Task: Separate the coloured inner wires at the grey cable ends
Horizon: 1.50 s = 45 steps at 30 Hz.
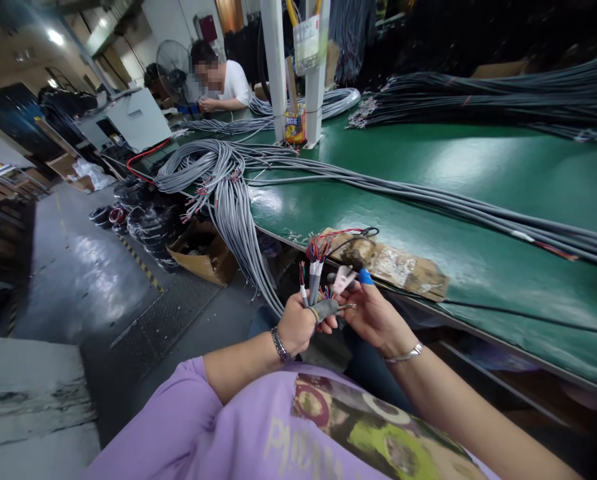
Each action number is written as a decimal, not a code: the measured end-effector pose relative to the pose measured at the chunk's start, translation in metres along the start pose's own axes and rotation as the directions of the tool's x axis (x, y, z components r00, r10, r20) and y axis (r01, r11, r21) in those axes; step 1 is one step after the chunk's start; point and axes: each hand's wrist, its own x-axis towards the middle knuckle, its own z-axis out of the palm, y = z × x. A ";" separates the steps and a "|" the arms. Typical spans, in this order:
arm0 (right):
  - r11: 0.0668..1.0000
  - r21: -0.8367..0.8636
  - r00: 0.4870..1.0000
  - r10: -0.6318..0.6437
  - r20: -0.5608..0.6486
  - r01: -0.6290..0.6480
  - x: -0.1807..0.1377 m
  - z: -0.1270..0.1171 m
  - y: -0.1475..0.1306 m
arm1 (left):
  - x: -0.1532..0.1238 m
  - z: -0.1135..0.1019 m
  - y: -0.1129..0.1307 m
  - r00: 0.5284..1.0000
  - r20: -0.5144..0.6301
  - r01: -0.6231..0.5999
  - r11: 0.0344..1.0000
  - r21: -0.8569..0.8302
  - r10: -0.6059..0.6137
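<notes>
My left hand [301, 323] is closed around a bundle of grey cables [315, 288], held upright with their cut ends on top. Thin coloured wires [319, 248] fan out of the stripped ends, and a grey cover sits on one of my fingers. Close on the right is my right hand [371, 317], its fingers curled and a blue wrap [365, 276] on the thumb tip. Between its fingers is a small pale tool [344, 280], whose exact kind I cannot make out. A short wire end [348, 306] pokes out between the two hands.
Long grey cables [408, 193] lie along the green table [458, 160], with a coil [198, 163] hanging over its edge. A taped cardboard strip [403, 263] lies near the hands. Behind are a white post [275, 73], black cables [478, 93] and a seated person [233, 83].
</notes>
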 end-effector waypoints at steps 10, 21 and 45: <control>0.971 -0.240 1.000 0.015 -0.008 -0.016 -0.037 -0.007 0.005 | -0.006 -0.014 -0.015 0.997 -0.058 -0.040 0.996 0.082 0.045; 0.931 -0.354 0.995 -0.097 -0.010 0.087 -0.041 0.015 0.010 | -0.014 -0.018 -0.001 0.982 0.185 -0.006 0.979 0.204 -0.033; 0.994 0.047 0.974 0.110 -0.197 -0.103 -0.022 -0.011 0.009 | -0.005 -0.015 -0.001 0.999 -0.026 -0.044 0.997 -0.067 0.042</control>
